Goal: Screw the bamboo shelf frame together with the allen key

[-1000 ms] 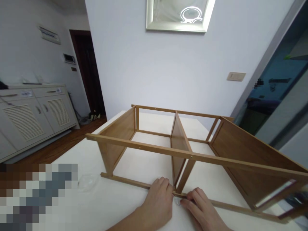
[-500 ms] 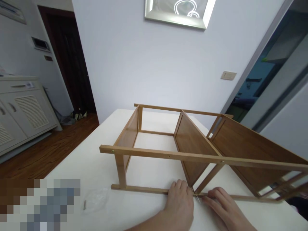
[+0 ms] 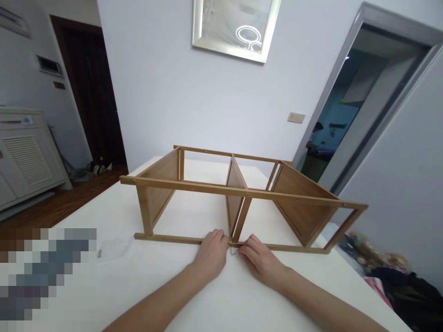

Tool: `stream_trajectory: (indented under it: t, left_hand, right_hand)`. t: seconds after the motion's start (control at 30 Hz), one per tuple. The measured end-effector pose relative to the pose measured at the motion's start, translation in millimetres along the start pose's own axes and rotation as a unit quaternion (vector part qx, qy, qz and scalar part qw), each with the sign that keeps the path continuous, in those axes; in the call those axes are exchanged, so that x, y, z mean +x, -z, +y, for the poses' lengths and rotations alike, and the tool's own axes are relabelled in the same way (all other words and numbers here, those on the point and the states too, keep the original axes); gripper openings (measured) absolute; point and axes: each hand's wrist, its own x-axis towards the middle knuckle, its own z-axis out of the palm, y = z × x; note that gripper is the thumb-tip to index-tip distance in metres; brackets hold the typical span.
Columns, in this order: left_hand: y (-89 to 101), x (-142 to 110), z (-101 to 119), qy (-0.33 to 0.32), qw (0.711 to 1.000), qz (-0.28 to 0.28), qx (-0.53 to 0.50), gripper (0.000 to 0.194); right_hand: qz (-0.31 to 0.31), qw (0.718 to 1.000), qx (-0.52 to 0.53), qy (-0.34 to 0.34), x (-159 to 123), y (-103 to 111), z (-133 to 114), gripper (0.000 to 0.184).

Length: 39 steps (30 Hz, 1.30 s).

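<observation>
A wooden shelf rack lies on its side on the white table. My left hand is closed over its lower near rail, just left of the joint with the middle shelf. On the other side of that joint, my right hand pinches the end of a thin, L-shaped hex key. The key's other end meets the rail at the joint; the screw there is too small to make out.
A clear plastic bag with a small screw-like piece lies on the table at left. Clothes and bags are heaped beyond the right edge. Behind the rack stands a wall with a framed picture.
The camera view has pulled back and swung right, so more of the rack and both forearms show. Both hands stay at the same joint, with the hex key still in the right.
</observation>
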Motion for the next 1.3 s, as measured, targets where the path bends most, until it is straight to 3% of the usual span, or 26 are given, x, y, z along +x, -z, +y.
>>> stream_trajectory:
  t: [0.33,0.63,0.93,1.3]
  left_hand:
    - [4.6,-2,-2,-0.013,1.0,-0.002,-0.006,0.021]
    - [12.0,-5,-4,-0.016,0.999,-0.029,-0.041,0.021]
    - [7.9,-3,-3,-0.002,0.999,-0.014,-0.041,0.021]
    - [2.1,-4,6,0.07,0.994,0.015,-0.087,0.027]
  right_hand:
    - [0.067,0.997,0.008,-0.023,-1,-5,-3,0.017]
    - [0.07,0.996,0.028,-0.047,-1,-12,3,0.022]
    - [0.067,0.997,-0.004,-0.036,1,-10,-2,0.024]
    - [0.057,0.998,-0.012,-0.02,4,-10,-7,0.026]
